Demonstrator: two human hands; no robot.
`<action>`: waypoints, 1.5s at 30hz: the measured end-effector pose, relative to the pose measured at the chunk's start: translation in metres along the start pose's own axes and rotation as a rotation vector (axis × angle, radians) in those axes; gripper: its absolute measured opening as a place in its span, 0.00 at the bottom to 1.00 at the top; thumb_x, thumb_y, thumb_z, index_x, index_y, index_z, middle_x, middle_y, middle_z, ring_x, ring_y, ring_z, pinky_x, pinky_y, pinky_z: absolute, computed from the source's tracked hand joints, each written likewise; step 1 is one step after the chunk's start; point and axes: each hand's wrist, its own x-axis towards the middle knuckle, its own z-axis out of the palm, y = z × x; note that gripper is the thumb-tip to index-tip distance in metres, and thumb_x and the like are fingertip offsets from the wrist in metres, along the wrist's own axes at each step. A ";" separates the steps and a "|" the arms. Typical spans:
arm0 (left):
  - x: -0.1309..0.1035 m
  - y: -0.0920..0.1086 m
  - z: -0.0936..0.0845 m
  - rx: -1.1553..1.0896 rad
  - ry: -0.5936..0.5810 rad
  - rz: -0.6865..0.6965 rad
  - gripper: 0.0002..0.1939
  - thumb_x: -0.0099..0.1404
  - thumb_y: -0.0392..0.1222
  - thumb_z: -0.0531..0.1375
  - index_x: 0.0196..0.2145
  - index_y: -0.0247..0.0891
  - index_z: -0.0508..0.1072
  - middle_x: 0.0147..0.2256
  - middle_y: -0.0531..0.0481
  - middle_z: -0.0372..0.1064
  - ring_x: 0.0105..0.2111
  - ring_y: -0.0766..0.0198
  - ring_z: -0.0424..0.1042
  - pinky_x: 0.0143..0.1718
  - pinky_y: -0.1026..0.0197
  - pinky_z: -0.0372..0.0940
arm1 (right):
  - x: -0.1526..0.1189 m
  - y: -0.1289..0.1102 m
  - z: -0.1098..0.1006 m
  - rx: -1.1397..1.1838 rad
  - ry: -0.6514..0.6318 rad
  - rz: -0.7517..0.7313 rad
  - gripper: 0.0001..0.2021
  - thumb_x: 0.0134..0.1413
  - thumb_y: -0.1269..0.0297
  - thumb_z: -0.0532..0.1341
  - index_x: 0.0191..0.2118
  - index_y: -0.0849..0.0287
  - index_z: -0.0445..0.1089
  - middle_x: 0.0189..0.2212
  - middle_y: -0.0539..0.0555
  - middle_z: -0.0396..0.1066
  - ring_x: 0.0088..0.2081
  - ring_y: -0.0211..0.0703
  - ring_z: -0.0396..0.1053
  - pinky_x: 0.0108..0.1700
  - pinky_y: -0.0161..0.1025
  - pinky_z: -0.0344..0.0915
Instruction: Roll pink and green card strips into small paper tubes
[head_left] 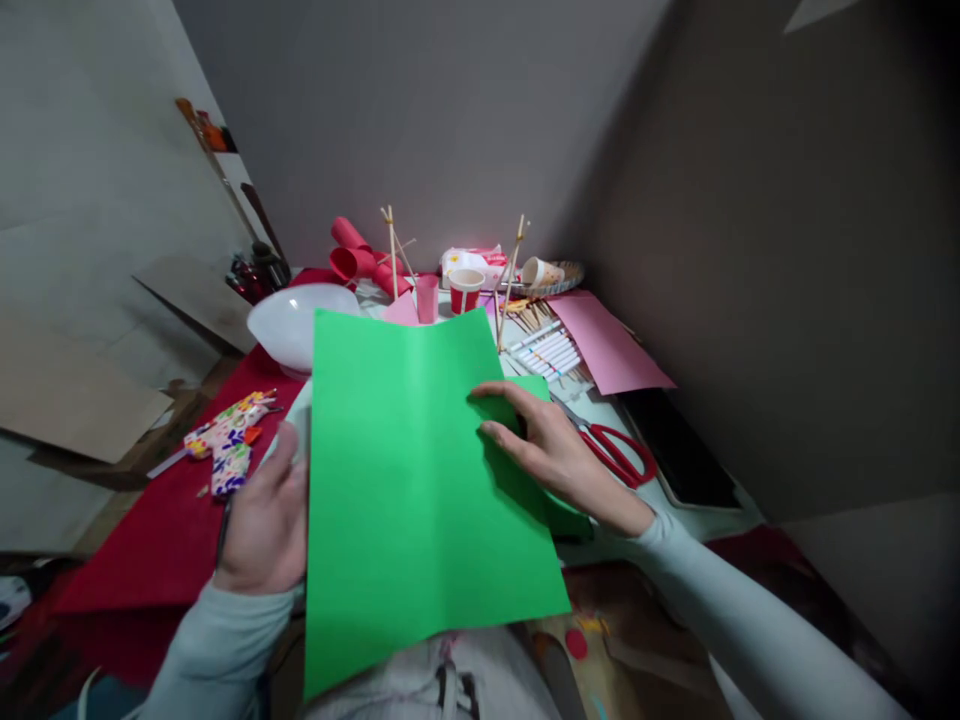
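Observation:
A large green sheet of paper (420,480), with a soft crease down its middle, is held up in front of me above the table's near edge. My left hand (262,525) is at its left edge, thumb up, with its fingers hidden behind the paper. Over the sheet's right side lies my right hand (544,440), its thumb and forefinger apart; whether it touches the surface I cannot tell. Behind that hand another green piece (536,388) shows in part. Red-handled scissors (619,455) lie just right of my right wrist.
White markers (551,352), a pink sheet (611,345) and a dark flat tablet-like object (679,450) lie at right. Behind stand a red paper cup (466,290), tied sticks (517,265) and red tubes (352,262). Left are a white bowl (289,325) and a patterned glue gun (231,440).

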 end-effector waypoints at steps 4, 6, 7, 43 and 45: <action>-0.001 0.003 -0.013 0.371 0.150 0.002 0.48 0.57 0.59 0.69 0.71 0.47 0.59 0.49 0.43 0.77 0.49 0.51 0.77 0.46 0.53 0.74 | -0.014 0.028 0.004 -0.029 0.005 0.059 0.16 0.67 0.60 0.62 0.56 0.58 0.70 0.24 0.45 0.60 0.27 0.42 0.61 0.33 0.38 0.55; 0.004 -0.002 -0.023 0.619 0.179 0.115 0.56 0.52 0.52 0.74 0.73 0.52 0.53 0.45 0.48 0.75 0.48 0.57 0.75 0.46 0.59 0.72 | -0.016 0.034 0.006 -0.062 -0.015 0.072 0.17 0.68 0.59 0.61 0.57 0.59 0.69 0.25 0.45 0.62 0.28 0.43 0.63 0.33 0.39 0.58; 0.006 -0.004 -0.026 0.727 0.169 0.168 0.56 0.51 0.51 0.74 0.72 0.51 0.54 0.43 0.49 0.74 0.46 0.58 0.74 0.46 0.60 0.71 | -0.017 0.036 0.007 -0.091 -0.025 0.066 0.17 0.68 0.58 0.60 0.58 0.59 0.68 0.26 0.47 0.64 0.29 0.44 0.65 0.34 0.40 0.60; -0.037 -0.028 -0.096 1.569 -0.380 0.718 0.24 0.71 0.40 0.53 0.61 0.59 0.71 0.62 0.51 0.70 0.65 0.52 0.66 0.61 0.50 0.68 | -0.095 0.018 -0.016 -0.080 -0.238 -0.299 0.16 0.69 0.68 0.53 0.58 0.61 0.70 0.49 0.62 0.77 0.50 0.50 0.73 0.53 0.48 0.71; -0.034 -0.023 -0.084 1.458 -0.297 0.649 0.19 0.73 0.42 0.51 0.52 0.55 0.78 0.58 0.51 0.74 0.57 0.55 0.74 0.57 0.54 0.71 | -0.084 0.015 -0.020 -0.007 -0.237 -0.236 0.14 0.72 0.64 0.52 0.52 0.59 0.72 0.44 0.59 0.78 0.46 0.48 0.74 0.50 0.45 0.71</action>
